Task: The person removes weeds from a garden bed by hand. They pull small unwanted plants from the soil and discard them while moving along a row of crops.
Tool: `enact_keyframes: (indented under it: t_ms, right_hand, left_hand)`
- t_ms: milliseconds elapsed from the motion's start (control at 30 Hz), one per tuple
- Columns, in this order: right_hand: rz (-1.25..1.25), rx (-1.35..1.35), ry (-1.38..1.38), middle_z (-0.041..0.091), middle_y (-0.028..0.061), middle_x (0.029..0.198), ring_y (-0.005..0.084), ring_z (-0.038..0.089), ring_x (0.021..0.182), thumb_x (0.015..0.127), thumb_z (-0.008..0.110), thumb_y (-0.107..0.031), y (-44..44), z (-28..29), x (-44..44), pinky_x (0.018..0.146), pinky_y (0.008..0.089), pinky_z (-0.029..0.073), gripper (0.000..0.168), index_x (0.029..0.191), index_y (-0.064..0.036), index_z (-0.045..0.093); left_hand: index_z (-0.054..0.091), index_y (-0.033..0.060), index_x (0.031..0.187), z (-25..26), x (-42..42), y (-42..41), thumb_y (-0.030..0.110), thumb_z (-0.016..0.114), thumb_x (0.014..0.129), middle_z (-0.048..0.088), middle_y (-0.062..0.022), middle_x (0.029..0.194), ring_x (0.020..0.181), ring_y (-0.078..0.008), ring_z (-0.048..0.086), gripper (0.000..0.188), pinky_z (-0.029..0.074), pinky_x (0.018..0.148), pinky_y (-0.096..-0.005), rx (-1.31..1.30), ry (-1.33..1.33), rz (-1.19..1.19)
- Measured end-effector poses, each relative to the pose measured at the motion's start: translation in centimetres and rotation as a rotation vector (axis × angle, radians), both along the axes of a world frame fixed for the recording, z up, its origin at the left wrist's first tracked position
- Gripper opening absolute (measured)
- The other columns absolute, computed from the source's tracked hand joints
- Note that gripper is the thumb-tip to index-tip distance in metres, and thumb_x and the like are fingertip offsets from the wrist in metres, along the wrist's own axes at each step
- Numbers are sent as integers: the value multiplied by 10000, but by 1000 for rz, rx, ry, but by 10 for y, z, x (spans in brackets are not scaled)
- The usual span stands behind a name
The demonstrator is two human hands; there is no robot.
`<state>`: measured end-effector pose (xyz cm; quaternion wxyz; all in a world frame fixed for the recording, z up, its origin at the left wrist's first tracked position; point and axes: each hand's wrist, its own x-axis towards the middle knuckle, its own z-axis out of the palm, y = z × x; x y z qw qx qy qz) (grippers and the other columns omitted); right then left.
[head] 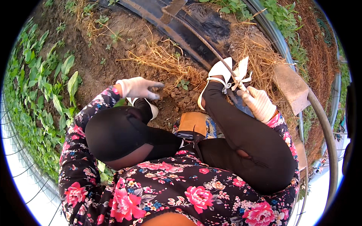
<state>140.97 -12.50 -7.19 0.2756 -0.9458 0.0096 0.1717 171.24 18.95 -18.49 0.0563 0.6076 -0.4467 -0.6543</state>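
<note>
My right hand (pixel 258 103), in a white knit glove, is closed around the grip of a hoe (pixel 205 41). Its thin shaft runs up and left over my white shoe (pixel 222 69) to a flat, soil-coated blade (pixel 174 8) at the top edge. White cloth (pixel 241 70) is knotted around the shaft just beyond my fingers. My left hand (pixel 140 88), also gloved, hovers with fingers apart and holds nothing. Beneath it is bare, crumbly soil (pixel 169 101), near my other shoe (pixel 152 109).
Leafy green plants (pixel 36 93) grow along the left. Dry straw (pixel 167 62) lies on the soil beside black plastic sheeting (pixel 161 21). On the right, a concrete block (pixel 292 87) stands by a curved pipe (pixel 325 127). A padded, patterned seat (pixel 193 123) shows between my legs.
</note>
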Motion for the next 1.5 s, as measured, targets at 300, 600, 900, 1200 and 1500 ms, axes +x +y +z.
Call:
enact_keyframes:
  t_ms: [300, 600, 900, 1200, 1500]
  right_hand:
    - [-22, 79, 36, 509, 116, 782, 298, 580, 603, 801, 626, -84, 0, 9, 6, 488, 398, 463, 377, 1170, -121, 554]
    - [72, -5, 49, 534, 114, 785, 288, 605, 620, 826, 632, -91, 2, 11, 11, 505, 387, 492, 342, 1157, -129, 555]
    - [-208, 156, 269, 587, 98, 755, 196, 623, 677, 961, 484, -315, 1, 7, 5, 648, 313, 485, 343, 1011, -31, 670]
    - [-51, 108, 65, 503, 117, 759, 300, 576, 603, 826, 603, -71, -6, 3, -9, 503, 398, 467, 388, 1204, -145, 552]
    - [-40, 109, 112, 546, 119, 734, 288, 606, 620, 891, 563, -135, -4, 4, -1, 538, 382, 495, 210, 1095, -124, 612]
  left_hand:
    - [412, 233, 1438, -64, -57, -55, 520, 610, 870, 665, -138, 911, 845, -347, 663, 667, 524, 708, -413, -412, -287, -296]
    - [546, 218, 1343, -85, -70, -67, 341, 631, 910, 697, -123, 909, 775, -285, 674, 458, 528, 696, -369, -466, -187, -150]
    - [689, 90, 1078, -116, -55, -57, 110, 616, 914, 703, -49, 882, 756, -154, 669, 181, 546, 691, -296, -287, 162, 222]
    - [673, 21, 1038, -51, -5, -56, 111, 608, 936, 711, -90, 864, 745, -165, 692, 151, 573, 667, -295, 138, 375, 452]
    - [683, -6, 862, 116, 96, -114, 297, 700, 868, 703, -136, 774, 709, -197, 704, 304, 583, 602, -320, 135, 105, -108]
